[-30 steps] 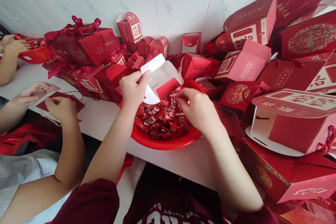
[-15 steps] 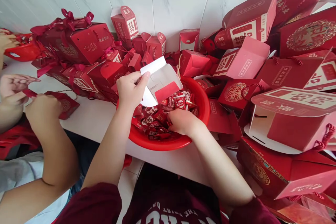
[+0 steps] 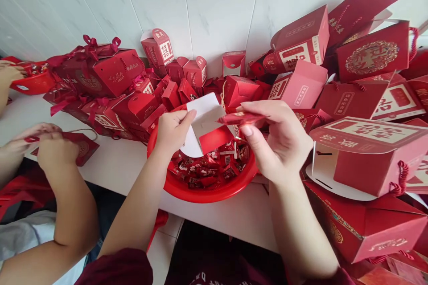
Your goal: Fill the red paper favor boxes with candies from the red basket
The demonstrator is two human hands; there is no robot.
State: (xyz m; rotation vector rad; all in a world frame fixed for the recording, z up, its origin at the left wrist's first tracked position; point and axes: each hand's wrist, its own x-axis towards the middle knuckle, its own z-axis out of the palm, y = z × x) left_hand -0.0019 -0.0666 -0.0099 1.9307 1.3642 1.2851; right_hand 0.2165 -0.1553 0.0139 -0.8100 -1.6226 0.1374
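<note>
While the left hand (image 3: 175, 132) pinches the open box (image 3: 207, 124) above the red basin (image 3: 210, 197) near the table's (image 3: 234, 207) front edge, the right hand (image 3: 249, 120), raised and bent, pinches a red packet (image 3: 241, 118).

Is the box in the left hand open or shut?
Open: the box's white flaps stand spread and its pale inside shows.

The white-lined box (image 3: 204, 116) hides part of the basin (image 3: 207, 195) and its packets (image 3: 209, 171).

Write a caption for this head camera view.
Left hand holds an open carton, right hand red-wrapped candy, over a basin.
</note>
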